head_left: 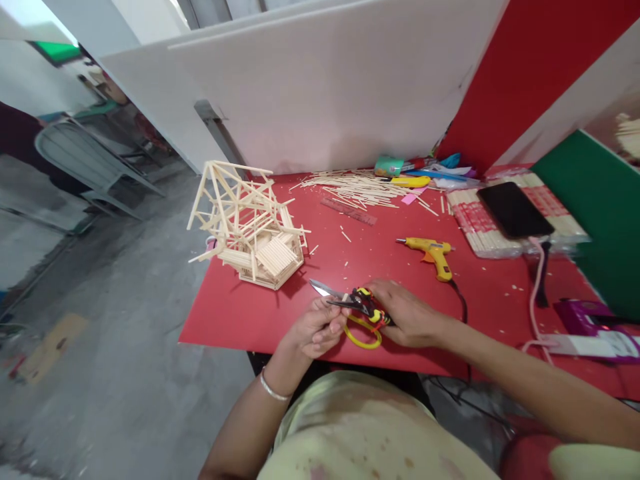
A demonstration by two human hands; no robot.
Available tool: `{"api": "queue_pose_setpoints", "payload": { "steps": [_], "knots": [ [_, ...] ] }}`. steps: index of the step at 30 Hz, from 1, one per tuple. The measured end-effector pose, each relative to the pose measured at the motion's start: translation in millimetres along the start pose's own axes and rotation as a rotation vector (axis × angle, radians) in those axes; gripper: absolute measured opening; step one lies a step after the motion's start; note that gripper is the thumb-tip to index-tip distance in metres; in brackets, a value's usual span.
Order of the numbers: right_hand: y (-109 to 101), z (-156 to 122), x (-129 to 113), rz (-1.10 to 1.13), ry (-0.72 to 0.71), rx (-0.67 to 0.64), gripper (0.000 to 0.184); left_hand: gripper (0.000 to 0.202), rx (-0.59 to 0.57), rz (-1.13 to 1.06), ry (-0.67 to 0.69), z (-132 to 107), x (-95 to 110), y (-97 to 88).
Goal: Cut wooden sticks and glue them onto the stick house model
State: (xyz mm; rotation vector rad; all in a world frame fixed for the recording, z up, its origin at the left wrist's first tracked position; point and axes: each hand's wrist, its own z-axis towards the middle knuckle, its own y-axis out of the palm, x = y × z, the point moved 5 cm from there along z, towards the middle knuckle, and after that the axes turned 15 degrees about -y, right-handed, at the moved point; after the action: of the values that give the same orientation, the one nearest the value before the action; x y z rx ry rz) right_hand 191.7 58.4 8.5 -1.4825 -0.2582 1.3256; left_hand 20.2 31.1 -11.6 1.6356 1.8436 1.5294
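In front of me, my right hand (405,313) is wrapped round a pair of scissors (361,303) with black and yellow handles. The blades stand apart and point left. A yellow loop (364,338) shows below the handles. My left hand (320,327) is closed in a pinch at the blades, on a short pale wooden stick (345,298) that sits between them; the fingers cover most of it. Left of the hands, a model of a frame building made of thin wooden sticks (250,227) stands on the red table (225,320), apart from both hands.
Loose sticks (350,187) are heaped at the back near a ruler (349,211). A yellow glue gun (430,253) lies right of centre, its cord running off the front edge. A phone (515,210) rests on packed sticks (475,223). A white panel (310,93) rises behind.
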Motion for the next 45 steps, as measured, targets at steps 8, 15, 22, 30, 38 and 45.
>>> {"api": "queue_pose_setpoints", "payload": {
  "steps": [8,15,22,30,38,45],
  "knots": [
    [5,0,6,0.013,0.116,0.018,0.056,0.029,0.427,0.234,0.326,-5,20,-17.1],
    [11,-3,-1,0.071,0.255,-0.001,0.029,0.031,0.686,0.57,0.478,-16,33,-21.9],
    [14,-6,1,0.061,0.276,0.014,0.03,0.029,0.672,0.574,0.471,-15,34,-19.3],
    [15,-12,1,0.063,0.382,-0.02,0.032,0.034,0.716,0.532,0.44,-15,31,-28.8],
    [13,-12,-9,0.015,0.454,-0.072,0.033,0.028,0.692,0.564,0.421,-11,35,-38.4],
    [16,-15,-11,0.045,0.494,-0.023,0.032,0.031,0.65,0.598,0.369,-3,42,-45.8]
  ]
}}
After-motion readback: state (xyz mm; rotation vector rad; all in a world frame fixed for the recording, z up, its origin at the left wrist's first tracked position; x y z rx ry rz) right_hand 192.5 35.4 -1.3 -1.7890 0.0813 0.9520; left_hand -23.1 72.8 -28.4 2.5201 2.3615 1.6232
